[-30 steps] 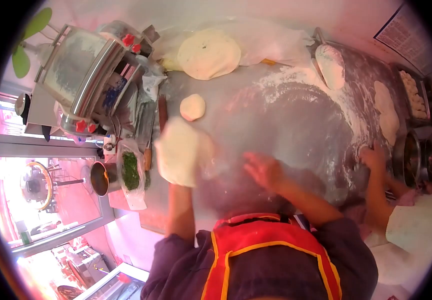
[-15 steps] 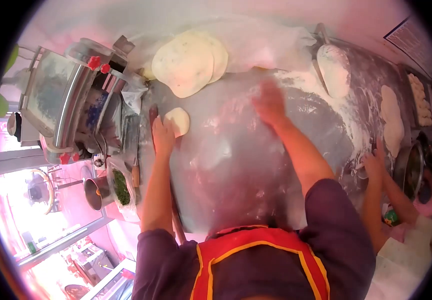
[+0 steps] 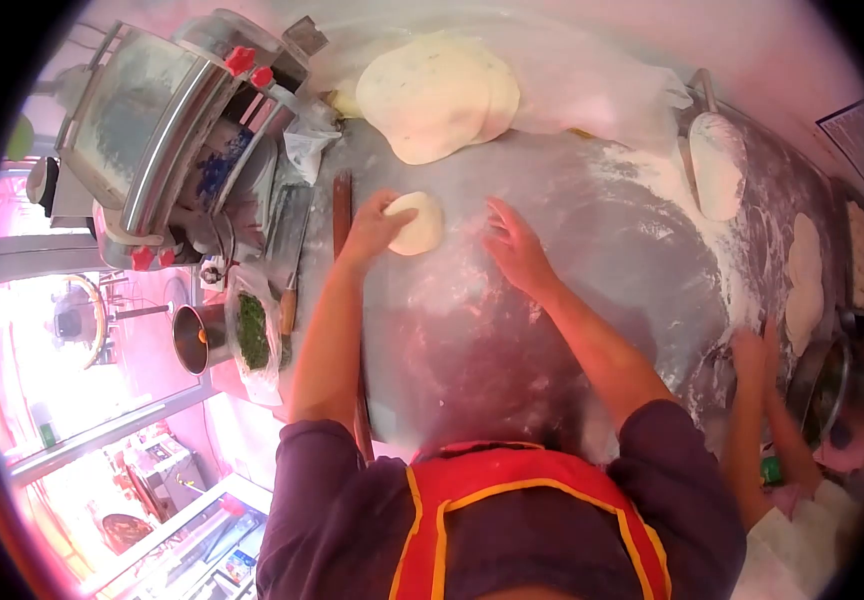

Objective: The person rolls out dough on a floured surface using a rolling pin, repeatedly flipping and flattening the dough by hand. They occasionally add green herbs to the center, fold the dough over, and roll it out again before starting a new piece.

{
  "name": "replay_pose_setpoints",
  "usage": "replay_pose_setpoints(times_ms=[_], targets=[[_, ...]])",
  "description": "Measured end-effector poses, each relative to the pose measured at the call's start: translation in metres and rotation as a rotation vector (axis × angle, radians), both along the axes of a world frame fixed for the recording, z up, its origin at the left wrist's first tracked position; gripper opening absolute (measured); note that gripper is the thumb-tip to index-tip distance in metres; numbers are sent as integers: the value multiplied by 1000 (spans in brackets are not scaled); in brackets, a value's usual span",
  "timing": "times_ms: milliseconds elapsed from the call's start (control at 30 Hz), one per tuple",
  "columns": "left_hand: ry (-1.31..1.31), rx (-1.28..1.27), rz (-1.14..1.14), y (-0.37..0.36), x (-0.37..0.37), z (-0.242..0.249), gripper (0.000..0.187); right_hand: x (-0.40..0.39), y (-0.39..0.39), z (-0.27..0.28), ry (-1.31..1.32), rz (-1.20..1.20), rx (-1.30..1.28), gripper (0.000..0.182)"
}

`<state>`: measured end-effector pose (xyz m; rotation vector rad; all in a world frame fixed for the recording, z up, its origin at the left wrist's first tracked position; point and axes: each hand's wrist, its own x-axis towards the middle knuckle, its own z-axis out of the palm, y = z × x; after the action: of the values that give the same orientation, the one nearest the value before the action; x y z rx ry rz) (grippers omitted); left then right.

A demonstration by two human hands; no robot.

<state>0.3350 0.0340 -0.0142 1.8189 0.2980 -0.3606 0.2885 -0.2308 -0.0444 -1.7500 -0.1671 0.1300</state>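
A small round of dough (image 3: 418, 226) rests on the grey metal worktop (image 3: 592, 330). My left hand (image 3: 376, 228) grips its left edge, the thumb lying over the top. To the right of the dough, my right hand (image 3: 517, 248) hovers with fingers apart, touching nothing. A long dark wooden rod (image 3: 342, 215) runs along the left side of the worktop and passes behind my left wrist. Above both hands lie large flat dough sheets (image 3: 432, 95), overlapping in a stack on plastic film.
At left stands a metal dough-rolling machine (image 3: 167, 140); below it are a bag of chopped greens (image 3: 252, 330) and a steel pot (image 3: 192, 340). Loose flour (image 3: 717, 250) and long dough pieces (image 3: 719, 165) lie at right. Another person's hands (image 3: 749, 352) work there.
My right hand has come down and left, nearer the small dough round. The left hand's thumb now lies over the dough. The whole view has shifted slightly.
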Motion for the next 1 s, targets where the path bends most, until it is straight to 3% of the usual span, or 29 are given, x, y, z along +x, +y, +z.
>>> replay_pose_setpoints(times_ms=[67,167,267,367,400,467,533,567,667,800,1000], targets=[[-34,-213,0,-24,-4,7,31,10,17,17,160,-34,210,52],[-127,88,87,-70,-4,6,39,17,12,61,368,47,33,50],[-610,539,40,-104,-14,-60,48,27,1,4,-210,-8,-721,47],[-728,895,-193,-133,-41,-66,53,41,9,-25,-444,-81,-548,45],[-672,775,-202,-137,-47,-50,54,35,9,-28,-480,-46,-509,45],[-607,805,-277,-137,-68,-48,54,5,10,-27,-549,25,-431,46],[-543,803,-388,-136,-110,-63,54,-50,0,-4,-387,47,-482,51],[-517,789,-467,-135,-137,-75,54,-81,-7,-7,-441,55,-522,54],[-535,655,-376,-140,-223,-63,56,-150,-14,7,-404,91,-561,55],[-413,669,-447,-146,-218,-51,59,-159,-2,-2,-360,47,-476,55],[-427,805,-486,-147,-199,-39,61,-144,-7,-12,-441,-15,-637,55]])
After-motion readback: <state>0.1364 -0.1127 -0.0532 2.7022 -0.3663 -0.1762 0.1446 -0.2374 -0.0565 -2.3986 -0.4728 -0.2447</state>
